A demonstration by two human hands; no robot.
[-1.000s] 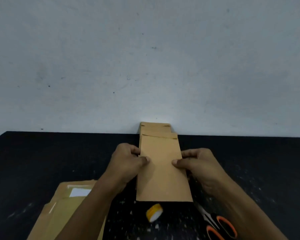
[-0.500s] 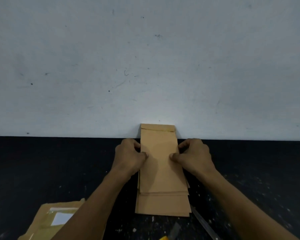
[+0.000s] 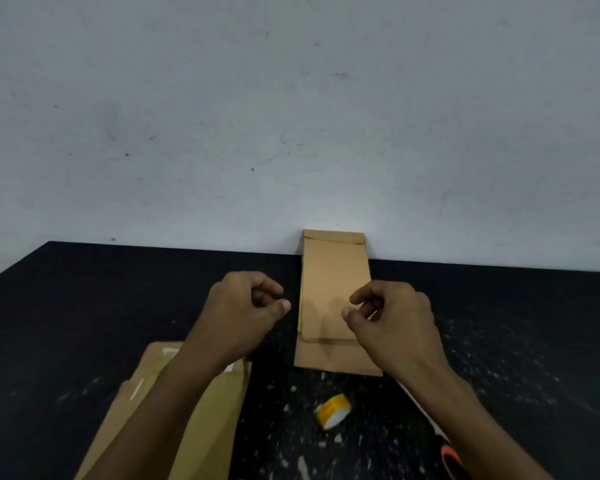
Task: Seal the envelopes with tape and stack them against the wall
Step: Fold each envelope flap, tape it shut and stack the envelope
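Leaving stack of flat brown paper envelopes (image 3: 333, 296) against pale wall (image 3: 291, 116); we are lifting left hand (image 3: 243, 313) and right hand (image 3: 395, 323) off it, fingers loosely curled, empty. Envelope just placed; next unsealed one waiting.

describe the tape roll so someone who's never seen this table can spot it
On the black table, look at the near edge, just below the envelope stack leaning on the wall. The tape roll is the small yellow-and-white ring lying there alone, the only round thing.

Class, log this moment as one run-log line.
left hand: loosely curled, empty | right hand: loosely curled, empty | stacked envelopes: leaning on wall | tape roll: on table
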